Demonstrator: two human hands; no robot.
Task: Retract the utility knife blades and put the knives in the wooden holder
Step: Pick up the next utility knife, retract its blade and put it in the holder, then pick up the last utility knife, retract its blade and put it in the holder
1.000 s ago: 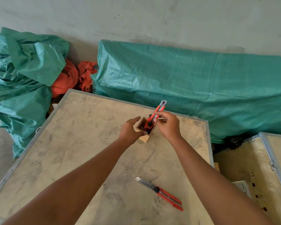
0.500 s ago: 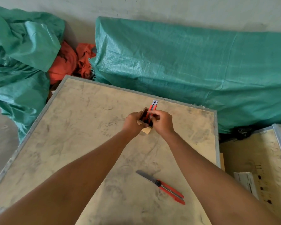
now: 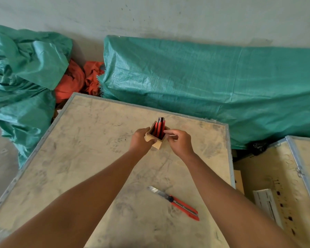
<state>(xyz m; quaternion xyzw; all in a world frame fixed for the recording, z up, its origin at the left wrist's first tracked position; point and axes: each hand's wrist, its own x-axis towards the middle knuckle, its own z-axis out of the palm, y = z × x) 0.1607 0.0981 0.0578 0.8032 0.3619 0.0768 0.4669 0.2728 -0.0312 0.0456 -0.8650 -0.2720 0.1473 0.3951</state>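
Holder (image 3: 157, 140) held in left hand (image 3: 141, 141) grip.

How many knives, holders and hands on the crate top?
Utility knives: 2 - one in the holder, one with its blade out
Wooden holder: 1
Hands: 2 - left, right
Total: 5
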